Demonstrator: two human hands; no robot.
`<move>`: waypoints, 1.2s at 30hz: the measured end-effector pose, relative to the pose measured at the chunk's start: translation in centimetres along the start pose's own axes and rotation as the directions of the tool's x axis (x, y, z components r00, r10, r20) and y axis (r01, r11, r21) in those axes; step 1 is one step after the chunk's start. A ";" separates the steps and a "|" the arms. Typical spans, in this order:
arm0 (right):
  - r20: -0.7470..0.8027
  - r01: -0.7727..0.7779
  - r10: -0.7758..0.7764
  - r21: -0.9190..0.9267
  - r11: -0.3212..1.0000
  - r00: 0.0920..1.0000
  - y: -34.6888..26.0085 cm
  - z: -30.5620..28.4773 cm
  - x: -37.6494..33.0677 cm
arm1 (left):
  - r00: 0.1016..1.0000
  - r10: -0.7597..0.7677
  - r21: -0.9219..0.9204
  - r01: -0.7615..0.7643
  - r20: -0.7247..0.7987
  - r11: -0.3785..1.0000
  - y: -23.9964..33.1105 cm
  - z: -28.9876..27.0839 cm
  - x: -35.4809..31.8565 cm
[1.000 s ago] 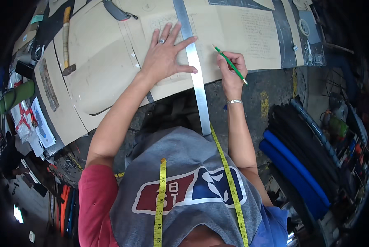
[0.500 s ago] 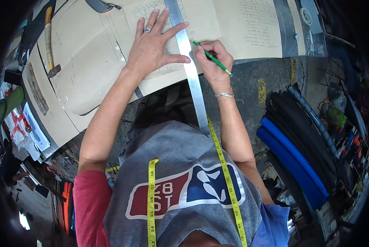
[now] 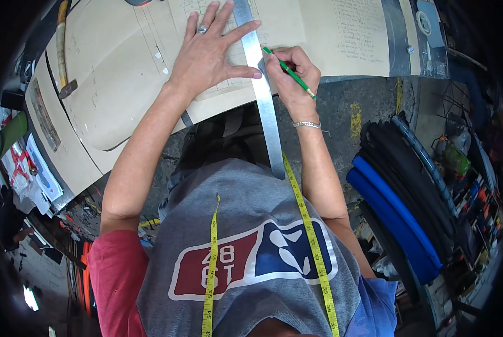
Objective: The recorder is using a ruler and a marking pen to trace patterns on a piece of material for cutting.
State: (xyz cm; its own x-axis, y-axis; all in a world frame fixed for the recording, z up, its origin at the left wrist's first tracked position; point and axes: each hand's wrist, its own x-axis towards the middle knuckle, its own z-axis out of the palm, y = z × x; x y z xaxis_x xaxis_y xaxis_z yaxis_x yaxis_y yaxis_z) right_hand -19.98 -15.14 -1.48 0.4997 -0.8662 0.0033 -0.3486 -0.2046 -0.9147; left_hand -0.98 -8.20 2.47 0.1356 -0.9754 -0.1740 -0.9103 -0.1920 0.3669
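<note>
Left to right: the worktop [image 3: 66, 163] carries tan pattern paper [image 3: 111, 78]; the left hand [image 3: 212, 53], its grip released and fingers spread, lies flat on the paper and presses the steel ruler [image 3: 263, 95], which runs toward the person; the right hand [image 3: 291, 76], grip clenched on a green pencil [image 3: 289, 73], sets the tip against the ruler's edge (a yellow tape measure [image 3: 305, 213] hangs below). Step in hand, apparently: ruling a line. Any next stroke calls for an unmoving ruler.
</note>
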 end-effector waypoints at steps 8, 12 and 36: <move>0.038 0.019 -0.020 0.046 0.999 0.999 1.0 -0.3 -0.1 | 1.000 -0.013 0.005 0.013 0.010 1.000 0.1 0.1 0.1; 0.042 0.056 -0.056 0.005 0.998 0.998 1.2 -0.3 0.0 | 1.000 -0.012 0.010 0.011 0.022 1.000 0.0 0.0 0.0; -0.009 0.079 -0.079 -0.032 0.996 0.997 0.3 1.0 -0.3 | 0.998 0.056 -0.042 -0.057 -0.032 0.997 -1.4 0.7 -0.5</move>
State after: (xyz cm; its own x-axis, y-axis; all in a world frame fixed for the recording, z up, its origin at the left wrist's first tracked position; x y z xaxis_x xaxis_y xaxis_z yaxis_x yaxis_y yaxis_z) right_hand -19.46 -14.51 -2.16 0.5185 -0.8514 0.0796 -0.3330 -0.2868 -0.8982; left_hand -0.02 -7.37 1.39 0.0967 -0.9875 -0.1242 -0.8992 -0.1402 0.4146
